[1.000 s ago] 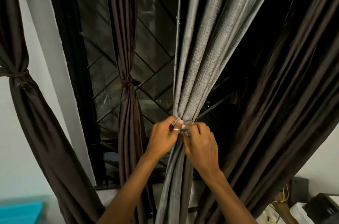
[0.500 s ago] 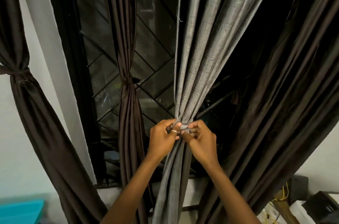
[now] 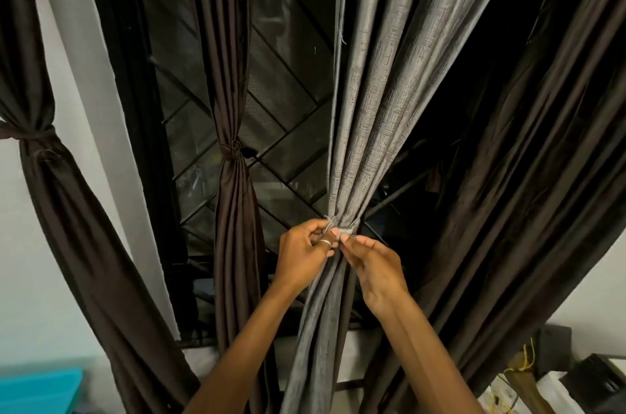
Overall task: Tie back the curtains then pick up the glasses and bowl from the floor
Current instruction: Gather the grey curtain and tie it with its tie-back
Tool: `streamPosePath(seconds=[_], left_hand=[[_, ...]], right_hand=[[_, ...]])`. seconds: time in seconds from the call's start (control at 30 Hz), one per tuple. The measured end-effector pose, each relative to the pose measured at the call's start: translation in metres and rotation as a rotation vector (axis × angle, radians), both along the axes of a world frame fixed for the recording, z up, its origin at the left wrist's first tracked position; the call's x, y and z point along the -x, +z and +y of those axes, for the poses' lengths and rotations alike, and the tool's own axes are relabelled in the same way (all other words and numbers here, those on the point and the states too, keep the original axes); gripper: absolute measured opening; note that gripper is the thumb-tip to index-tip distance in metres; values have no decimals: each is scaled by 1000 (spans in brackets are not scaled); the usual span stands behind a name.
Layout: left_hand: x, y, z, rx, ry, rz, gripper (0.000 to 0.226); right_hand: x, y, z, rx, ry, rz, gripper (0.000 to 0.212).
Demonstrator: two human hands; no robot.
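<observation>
Grey curtain is gathered at its middle; your hands meet there, left hand and right hand each pinching the tie band.

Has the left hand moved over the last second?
No, barely. The left hand still pinches the grey curtain at its gather, in the same place to the right of and below the brown curtain's knot.

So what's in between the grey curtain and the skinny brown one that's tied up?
In the head view, only the dark, diagonally barred window shows between the grey curtain and the tied brown curtain.
</observation>
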State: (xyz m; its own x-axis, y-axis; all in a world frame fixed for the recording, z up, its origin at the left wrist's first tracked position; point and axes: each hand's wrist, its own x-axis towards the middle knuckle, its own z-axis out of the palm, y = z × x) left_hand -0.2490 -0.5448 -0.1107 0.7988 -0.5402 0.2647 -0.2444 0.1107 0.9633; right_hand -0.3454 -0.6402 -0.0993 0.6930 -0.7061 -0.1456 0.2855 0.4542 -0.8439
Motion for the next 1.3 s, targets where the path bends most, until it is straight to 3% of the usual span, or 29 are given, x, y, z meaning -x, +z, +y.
streamPosePath(seconds=[0.1, 0.23, 0.37, 0.5, 0.73, 1.3], left_hand=[[-1, 0, 2, -10, 3, -31, 21], [-2, 0, 4, -8, 14, -58, 12], [-6, -2, 2, -73, 81, -138, 11], [-10, 0, 2, -133, 142, -230, 23], [-10, -1, 5, -132, 175, -280, 18], [-32, -3, 23, -171, 207, -362, 20]], right_hand=[[-2, 0, -1, -66, -15, -14, 23], [-4, -2, -3, 11, -41, 34, 24], [-5, -2, -4, 186, -77, 146, 16], [-3, -4, -10, 389, -117, 262, 8], [-1, -9, -19, 659, -149, 334, 10], [9, 0, -56, 680, -88, 428, 15]])
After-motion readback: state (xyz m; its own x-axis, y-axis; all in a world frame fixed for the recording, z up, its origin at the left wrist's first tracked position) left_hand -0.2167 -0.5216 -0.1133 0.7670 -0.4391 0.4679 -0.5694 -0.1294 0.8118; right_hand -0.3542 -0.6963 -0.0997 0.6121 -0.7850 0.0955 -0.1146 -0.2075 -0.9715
